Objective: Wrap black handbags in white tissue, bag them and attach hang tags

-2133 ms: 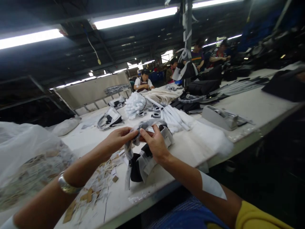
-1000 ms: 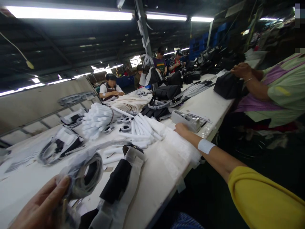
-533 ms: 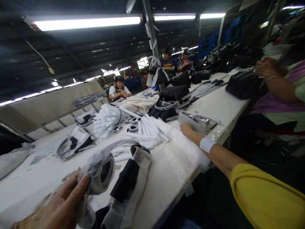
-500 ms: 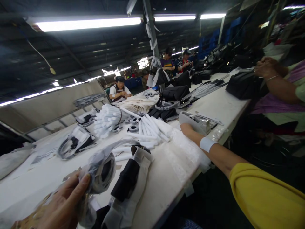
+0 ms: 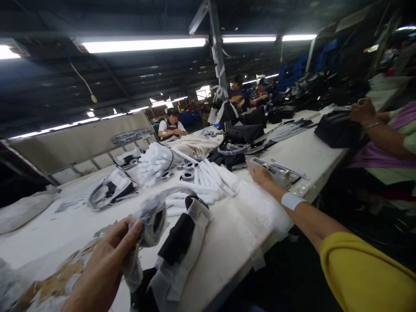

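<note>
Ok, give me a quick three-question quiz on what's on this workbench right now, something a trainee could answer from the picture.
1. True or false: the left hand holds a plastic-wrapped strap.
2. What is the right hand touching? A) the tape dispenser B) the bundle of white tubes C) the black bag
3. Fill in: the right forearm lies over a sheet of white ____ at the table edge.

Key: 1 true; 2 A; 3 foam.
</note>
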### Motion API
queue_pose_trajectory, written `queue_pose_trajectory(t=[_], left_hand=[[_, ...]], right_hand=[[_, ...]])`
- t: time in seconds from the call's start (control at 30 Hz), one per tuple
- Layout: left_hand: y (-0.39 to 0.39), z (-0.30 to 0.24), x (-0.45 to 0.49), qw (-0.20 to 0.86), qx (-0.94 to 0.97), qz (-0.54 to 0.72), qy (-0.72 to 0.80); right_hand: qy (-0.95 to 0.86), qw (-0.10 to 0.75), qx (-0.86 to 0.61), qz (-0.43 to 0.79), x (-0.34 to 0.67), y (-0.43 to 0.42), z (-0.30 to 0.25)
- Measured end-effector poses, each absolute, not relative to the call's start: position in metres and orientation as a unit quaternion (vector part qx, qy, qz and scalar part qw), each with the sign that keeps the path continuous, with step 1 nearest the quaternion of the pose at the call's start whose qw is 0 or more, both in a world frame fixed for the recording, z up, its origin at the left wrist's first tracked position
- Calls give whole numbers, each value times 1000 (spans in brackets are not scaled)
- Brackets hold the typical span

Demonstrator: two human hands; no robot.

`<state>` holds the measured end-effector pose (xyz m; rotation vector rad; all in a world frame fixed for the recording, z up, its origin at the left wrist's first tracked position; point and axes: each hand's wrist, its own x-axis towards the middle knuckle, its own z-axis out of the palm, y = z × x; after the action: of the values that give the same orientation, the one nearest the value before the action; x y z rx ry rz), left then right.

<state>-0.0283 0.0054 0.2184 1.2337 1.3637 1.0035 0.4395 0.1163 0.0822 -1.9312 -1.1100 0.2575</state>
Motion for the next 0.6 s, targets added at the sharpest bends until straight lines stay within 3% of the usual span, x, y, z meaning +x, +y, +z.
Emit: queue_pose_trajectory(t=[0.3,0.47,0.6], left_hand=[[5,216,-28,474,561,439,518],[8,214,-29,463,597,441,486],[5,217,-28,474,600,431,478]], right_hand=[[-540,488,-623,286,352,67,112],[-612,415,-440,509,269,7,135],[-614,408,-417,533,220,-7,146]])
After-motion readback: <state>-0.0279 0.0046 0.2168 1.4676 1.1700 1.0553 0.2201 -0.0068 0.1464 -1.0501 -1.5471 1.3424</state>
